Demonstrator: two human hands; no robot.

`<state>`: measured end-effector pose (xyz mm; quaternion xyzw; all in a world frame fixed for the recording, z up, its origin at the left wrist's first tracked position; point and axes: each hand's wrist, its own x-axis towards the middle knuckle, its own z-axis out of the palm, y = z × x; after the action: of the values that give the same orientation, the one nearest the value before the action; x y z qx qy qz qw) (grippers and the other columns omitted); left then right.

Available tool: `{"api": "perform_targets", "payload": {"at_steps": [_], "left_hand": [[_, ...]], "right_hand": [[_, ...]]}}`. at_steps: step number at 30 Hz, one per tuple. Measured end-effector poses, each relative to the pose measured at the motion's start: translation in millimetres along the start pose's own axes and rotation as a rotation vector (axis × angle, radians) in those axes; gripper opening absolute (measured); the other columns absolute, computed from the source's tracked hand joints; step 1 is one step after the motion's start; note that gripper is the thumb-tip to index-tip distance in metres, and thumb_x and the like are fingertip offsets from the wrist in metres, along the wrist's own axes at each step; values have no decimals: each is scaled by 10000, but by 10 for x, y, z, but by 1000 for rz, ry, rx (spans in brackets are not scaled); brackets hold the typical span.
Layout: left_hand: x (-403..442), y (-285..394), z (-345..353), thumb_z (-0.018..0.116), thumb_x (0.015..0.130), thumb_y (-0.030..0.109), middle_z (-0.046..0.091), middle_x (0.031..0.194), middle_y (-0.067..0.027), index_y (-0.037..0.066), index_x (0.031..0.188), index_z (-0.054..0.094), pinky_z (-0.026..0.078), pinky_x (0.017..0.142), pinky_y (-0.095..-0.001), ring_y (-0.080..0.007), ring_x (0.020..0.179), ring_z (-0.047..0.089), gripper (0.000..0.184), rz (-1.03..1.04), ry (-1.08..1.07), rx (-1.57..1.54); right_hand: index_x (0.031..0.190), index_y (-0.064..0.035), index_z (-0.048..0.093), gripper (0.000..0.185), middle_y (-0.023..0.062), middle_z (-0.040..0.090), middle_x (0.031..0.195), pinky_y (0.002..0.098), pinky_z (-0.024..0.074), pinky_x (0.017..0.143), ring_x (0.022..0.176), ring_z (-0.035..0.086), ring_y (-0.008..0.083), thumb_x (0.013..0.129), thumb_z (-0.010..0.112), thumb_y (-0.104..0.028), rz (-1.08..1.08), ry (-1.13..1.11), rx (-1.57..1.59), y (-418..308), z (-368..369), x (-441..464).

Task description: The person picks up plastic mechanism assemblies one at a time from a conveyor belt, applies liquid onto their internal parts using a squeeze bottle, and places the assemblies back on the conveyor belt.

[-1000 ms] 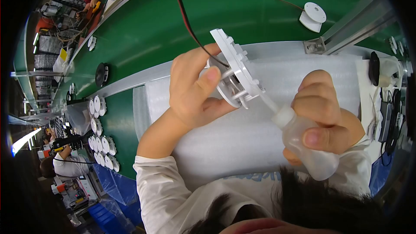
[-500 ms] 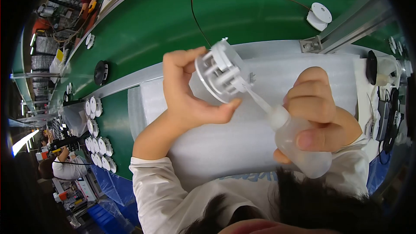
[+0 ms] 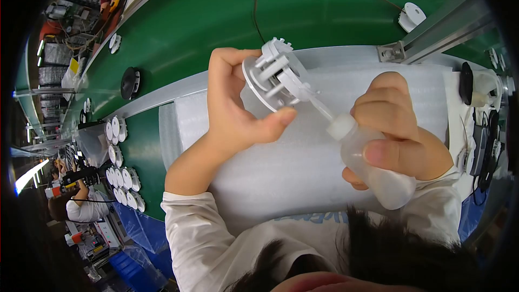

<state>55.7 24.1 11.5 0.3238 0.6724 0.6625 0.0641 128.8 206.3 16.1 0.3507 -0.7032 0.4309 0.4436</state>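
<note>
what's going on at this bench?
A person's left hand holds a white plastic part above a pale mat. The right hand grips a squeeze bottle, its nozzle at the part's edge. Can't tell whether anything is coming out. More white round parts sit in a cluster on the green surface to the left.

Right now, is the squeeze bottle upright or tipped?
Tipped: the bottle slants in the right hand, nozzle pointing toward the white part.

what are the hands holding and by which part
The left hand holds the white plastic part by its round disc end; the right hand holds the squeeze bottle around its body.
</note>
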Motion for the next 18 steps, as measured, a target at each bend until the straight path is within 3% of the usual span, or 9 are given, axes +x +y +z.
{"api": "perform_targets", "payload": {"at_steps": [10, 15, 17, 18], "left_hand": [[14, 92, 26, 701, 637, 316, 514, 1003, -129, 31, 993, 370, 418, 775, -314, -183, 903, 519, 564, -258, 10, -386], [83, 94, 5, 626, 627, 471, 547, 984, -144, 15, 1096, 387, 429, 757, -302, -200, 881, 545, 696, -324, -37, -364], [93, 97, 5, 611, 624, 495, 553, 979, -144, 17, 1107, 389, 430, 755, -302, -201, 879, 549, 715, -317, -19, -335], [97, 94, 5, 596, 620, 519, 558, 974, -144, 18, 1118, 392, 431, 753, -302, -202, 876, 553, 735, -307, -3, -305]], "right_hand": [[918, -133, 504, 373, 47, 515, 705, 268, 285, 504, 504, 438, 134, 590, 666, -204, -20, 11, -31, -16, 9, -15], [918, -123, 502, 378, 47, 513, 708, 268, 283, 506, 502, 433, 134, 587, 667, -204, -49, 24, -17, 30, -10, -51], [1065, -143, 374, 532, 96, 450, 829, 353, 303, 588, 618, 423, 204, 610, 648, -186, 30, -239, 20, 4, -125, -63], [1065, -143, 374, 532, 96, 450, 829, 353, 303, 588, 618, 423, 204, 610, 648, -186, 30, -240, 21, 8, -116, -67]]}}
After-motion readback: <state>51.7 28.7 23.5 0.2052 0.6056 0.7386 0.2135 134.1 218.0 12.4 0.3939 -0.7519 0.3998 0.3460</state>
